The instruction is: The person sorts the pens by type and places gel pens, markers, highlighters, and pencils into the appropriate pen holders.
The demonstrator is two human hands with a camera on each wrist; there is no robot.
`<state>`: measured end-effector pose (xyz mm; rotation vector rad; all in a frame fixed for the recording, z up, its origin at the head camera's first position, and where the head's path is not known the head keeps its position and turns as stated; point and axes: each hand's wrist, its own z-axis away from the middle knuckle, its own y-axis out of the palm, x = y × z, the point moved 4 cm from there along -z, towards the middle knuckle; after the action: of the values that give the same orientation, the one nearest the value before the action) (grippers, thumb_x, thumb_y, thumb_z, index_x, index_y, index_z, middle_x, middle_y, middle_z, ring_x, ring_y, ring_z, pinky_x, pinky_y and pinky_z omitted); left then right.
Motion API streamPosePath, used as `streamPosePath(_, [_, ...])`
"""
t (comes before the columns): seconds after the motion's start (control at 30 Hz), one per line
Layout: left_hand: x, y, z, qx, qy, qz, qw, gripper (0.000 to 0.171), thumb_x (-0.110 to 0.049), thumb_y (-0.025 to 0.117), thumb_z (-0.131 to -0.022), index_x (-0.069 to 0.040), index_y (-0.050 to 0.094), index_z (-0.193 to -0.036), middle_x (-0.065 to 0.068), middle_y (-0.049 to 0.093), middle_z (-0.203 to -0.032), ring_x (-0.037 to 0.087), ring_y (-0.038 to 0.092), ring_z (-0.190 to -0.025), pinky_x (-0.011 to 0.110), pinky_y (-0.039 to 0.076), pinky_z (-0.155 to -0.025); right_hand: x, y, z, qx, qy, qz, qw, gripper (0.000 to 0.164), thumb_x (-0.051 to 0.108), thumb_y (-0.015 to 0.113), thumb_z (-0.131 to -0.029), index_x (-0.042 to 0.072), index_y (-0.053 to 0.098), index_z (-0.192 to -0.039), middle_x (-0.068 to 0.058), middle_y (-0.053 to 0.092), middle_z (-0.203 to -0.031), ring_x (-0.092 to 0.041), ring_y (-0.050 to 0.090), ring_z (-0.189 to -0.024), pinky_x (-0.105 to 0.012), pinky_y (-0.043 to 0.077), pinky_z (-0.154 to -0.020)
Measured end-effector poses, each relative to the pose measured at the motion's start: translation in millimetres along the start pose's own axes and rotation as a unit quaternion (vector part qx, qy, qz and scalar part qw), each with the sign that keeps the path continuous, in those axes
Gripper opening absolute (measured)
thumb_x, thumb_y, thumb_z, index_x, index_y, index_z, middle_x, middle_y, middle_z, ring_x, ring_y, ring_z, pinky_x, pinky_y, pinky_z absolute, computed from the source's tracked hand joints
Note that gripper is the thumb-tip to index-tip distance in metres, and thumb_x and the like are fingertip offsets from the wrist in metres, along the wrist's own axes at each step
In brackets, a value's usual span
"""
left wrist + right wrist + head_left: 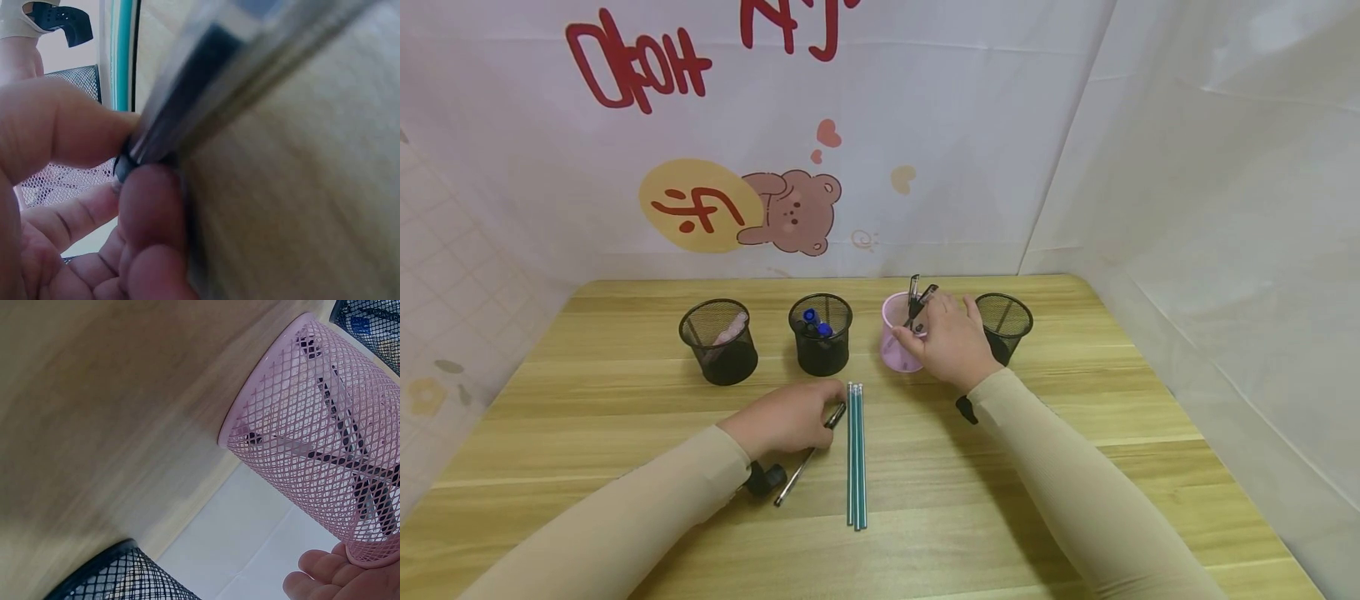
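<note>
And the pen (794, 477) slants just left of the teal pencils (856, 467), pinched by the left hand (793, 419)! Farther right, the right hand (958, 343) curls round the pink cup (898, 354) at its rim, black mesh cups (728, 363) on either side.

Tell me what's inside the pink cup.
Pens lean inside the pink cup, some sticking out the top. The right hand and the cup itself hide parts of them, so I can't count them.
</note>
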<state>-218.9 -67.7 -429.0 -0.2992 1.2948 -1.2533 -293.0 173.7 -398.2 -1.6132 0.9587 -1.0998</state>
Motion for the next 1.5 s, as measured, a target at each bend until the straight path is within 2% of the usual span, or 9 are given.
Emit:
streamPosePath(0.17, [-0.8,-1.6,1.5,-0.002,-0.001,0.015,0.9999,0.055,-0.007,0.076,-0.084,-0.022,0.059,-0.134,0.001,0.060,-0.078,0.015,0.052,-0.057,0.029,0.042,-0.050,0,0,1,0.001,0.001,-0.002,1.000,0.060,0.068,0.048,-0.101,0.009,0.053,-0.103,-0.018,0.050,-0.155,-0.033,0.038,-0.154,-0.062,0.010,-0.131])
streamPosePath(0.4, [-2.8,-5.5,1.4,-0.016,0.004,0.013,0.9998,0.056,-0.009,0.076,-0.085,-0.021,0.057,-0.137,0.000,0.062,-0.085,0.015,0.055,-0.061,0.030,0.044,-0.052,-3,3,-1,-0.011,-0.002,0.002,1.000,0.060,0.071,0.046,-0.101,0.010,0.050,-0.101,-0.015,0.056,-0.140,-0.032,0.042,-0.150,-0.062,0.012,-0.131])
streamPosePath(0.67, [-5.4,-8.1,0.5,-0.030,0.022,0.017,0.9992,0.056,-0.008,0.074,-0.085,-0.020,0.057,-0.137,-0.002,0.061,-0.083,0.013,0.054,-0.064,0.029,0.043,-0.056,-2,2,0,-0.013,-0.004,-0.002,1.000,0.059,0.070,0.047,-0.101,0.010,0.051,-0.100,-0.014,0.057,-0.138,-0.032,0.044,-0.148,-0.062,0.013,-0.131])
streamPosePath(0.9, [-7.9,-10.9,1.0,-0.037,0.031,0.034,0.9983,0.055,-0.007,0.074,-0.087,-0.021,0.057,-0.138,-0.001,0.061,-0.082,0.013,0.053,-0.063,0.029,0.042,-0.056,-3,3,-1,-0.012,-0.003,-0.002,1.000,0.059,0.069,0.048,-0.101,0.010,0.051,-0.101,-0.016,0.056,-0.144,-0.033,0.042,-0.151,-0.062,0.012,-0.131])
streamPosePath(1.1, [-11.8,-14.7,2.0,-0.047,0.048,0.028,0.9973,0.057,-0.009,0.074,-0.089,-0.018,0.055,-0.141,-0.001,0.060,-0.084,0.013,0.054,-0.065,0.030,0.043,-0.058,-3,3,-1,-0.011,-0.003,-0.002,1.000,0.059,0.069,0.048,-0.101,0.010,0.051,-0.101,-0.015,0.057,-0.141,-0.033,0.043,-0.149,-0.062,0.013,-0.131])
streamPosePath(1.23, [-14.3,-16.2,2.3,-0.053,0.056,0.027,0.9967,0.056,-0.010,0.074,-0.089,-0.018,0.054,-0.141,-0.001,0.061,-0.086,0.014,0.056,-0.069,0.031,0.046,-0.061,-2,3,0,-0.013,-0.004,-0.003,1.000,0.058,0.068,0.049,-0.101,0.010,0.051,-0.100,-0.013,0.058,-0.133,-0.032,0.046,-0.146,-0.063,0.013,-0.130])
streamPosePath(1.5, [-18.8,-19.6,1.5,-0.071,0.068,0.043,0.9942,0.057,-0.010,0.074,-0.089,-0.019,0.053,-0.142,-0.002,0.064,-0.094,0.015,0.060,-0.074,0.032,0.051,-0.066,-1,2,0,-0.015,-0.005,0.000,1.000,0.058,0.068,0.049,-0.101,0.011,0.051,-0.100,-0.011,0.057,-0.127,-0.031,0.047,-0.143,-0.062,0.013,-0.130])
